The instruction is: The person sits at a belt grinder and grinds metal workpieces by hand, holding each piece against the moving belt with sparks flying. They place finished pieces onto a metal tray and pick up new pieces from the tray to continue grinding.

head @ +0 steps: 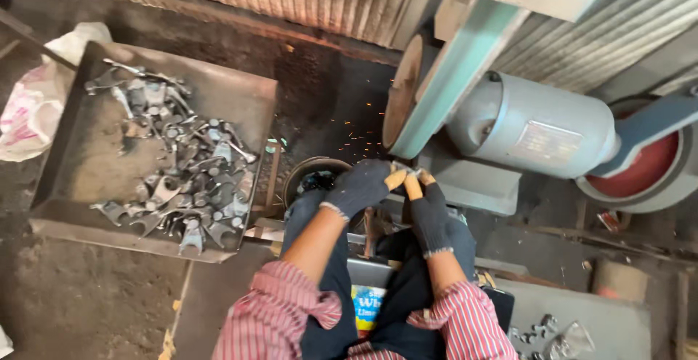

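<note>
White-pink printed sack (33, 105) far left; blue-yellow label (368, 308) between the knees.

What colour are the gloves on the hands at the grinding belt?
Dark navy-grey knit with light cuffs and orange-tan fingertips, on the left hand and right hand. The head view shows it.

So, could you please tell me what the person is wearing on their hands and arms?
Both the left hand and right hand wear dark knitted gloves with pale cuff edging and orange-tan fingertips. The sleeves are red-and-white striped shirt fabric, pushed up to leave the forearms bare.

Dark knit gloves, red-striped rolled sleeves
</note>
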Action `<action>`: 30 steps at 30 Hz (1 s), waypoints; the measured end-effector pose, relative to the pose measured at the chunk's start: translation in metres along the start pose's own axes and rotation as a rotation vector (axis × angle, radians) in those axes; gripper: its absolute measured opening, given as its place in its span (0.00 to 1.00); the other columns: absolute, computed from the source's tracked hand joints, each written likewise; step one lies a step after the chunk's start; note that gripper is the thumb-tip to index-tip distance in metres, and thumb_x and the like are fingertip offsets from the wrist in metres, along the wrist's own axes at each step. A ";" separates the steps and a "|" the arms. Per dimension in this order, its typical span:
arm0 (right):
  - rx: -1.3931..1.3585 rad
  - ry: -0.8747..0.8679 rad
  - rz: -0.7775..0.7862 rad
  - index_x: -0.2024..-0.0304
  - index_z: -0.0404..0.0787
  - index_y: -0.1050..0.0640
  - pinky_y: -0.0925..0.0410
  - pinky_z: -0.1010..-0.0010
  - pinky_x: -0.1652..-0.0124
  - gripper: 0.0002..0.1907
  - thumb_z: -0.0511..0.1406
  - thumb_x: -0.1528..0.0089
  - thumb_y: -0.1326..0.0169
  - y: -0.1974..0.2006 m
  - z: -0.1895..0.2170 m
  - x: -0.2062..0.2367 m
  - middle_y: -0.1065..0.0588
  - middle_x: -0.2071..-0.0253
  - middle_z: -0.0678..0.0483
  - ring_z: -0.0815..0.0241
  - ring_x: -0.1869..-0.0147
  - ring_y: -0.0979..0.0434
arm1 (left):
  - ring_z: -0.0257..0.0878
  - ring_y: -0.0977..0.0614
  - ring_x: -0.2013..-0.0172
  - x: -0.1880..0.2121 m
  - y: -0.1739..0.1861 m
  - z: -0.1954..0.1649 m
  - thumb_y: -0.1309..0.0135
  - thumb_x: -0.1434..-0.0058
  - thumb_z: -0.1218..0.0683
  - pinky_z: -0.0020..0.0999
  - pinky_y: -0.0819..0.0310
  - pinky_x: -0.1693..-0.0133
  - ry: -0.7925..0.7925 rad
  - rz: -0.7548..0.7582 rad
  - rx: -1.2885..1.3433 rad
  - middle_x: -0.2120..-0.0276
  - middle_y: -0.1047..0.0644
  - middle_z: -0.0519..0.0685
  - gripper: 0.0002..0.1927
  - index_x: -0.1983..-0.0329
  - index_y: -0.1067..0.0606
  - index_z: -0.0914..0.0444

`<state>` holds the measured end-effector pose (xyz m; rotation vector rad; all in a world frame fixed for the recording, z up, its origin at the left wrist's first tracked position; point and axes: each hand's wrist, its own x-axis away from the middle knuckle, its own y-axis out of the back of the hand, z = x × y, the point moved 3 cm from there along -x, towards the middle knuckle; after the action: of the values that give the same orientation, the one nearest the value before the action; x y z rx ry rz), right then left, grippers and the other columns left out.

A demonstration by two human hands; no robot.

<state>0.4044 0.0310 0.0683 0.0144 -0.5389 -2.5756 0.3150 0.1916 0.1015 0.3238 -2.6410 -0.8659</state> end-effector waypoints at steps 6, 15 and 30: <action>0.036 -0.095 0.296 0.44 0.37 0.24 0.30 0.66 0.45 0.25 0.44 0.39 0.42 -0.008 0.013 0.049 0.20 0.48 0.47 0.54 0.42 0.20 | 0.55 0.17 0.64 0.100 0.136 0.096 0.45 0.38 0.52 0.49 0.25 0.61 0.038 -0.636 -0.452 0.66 0.20 0.57 0.09 0.64 0.19 0.61; 0.692 0.106 0.828 0.41 0.47 0.26 0.34 0.58 0.45 0.29 0.54 0.38 0.47 -0.063 0.066 0.087 0.23 0.48 0.43 0.43 0.41 0.26 | 0.57 0.18 0.57 0.108 0.164 0.174 0.45 0.40 0.51 0.50 0.25 0.55 0.187 -0.631 -0.181 0.61 0.18 0.60 0.11 0.60 0.18 0.61; -0.722 -0.386 0.374 0.53 0.31 0.23 0.24 0.71 0.62 0.16 0.39 0.34 0.46 -0.009 -0.003 0.082 0.18 0.62 0.53 0.62 0.60 0.16 | 0.54 0.19 0.54 0.122 -0.034 0.014 0.38 0.37 0.51 0.44 0.27 0.52 -0.006 -0.512 0.207 0.55 0.18 0.59 0.16 0.50 0.19 0.65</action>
<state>0.3292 -0.0022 0.0697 -0.7615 0.2671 -2.2579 0.2018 0.1334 0.1007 1.0849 -2.6962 -0.7260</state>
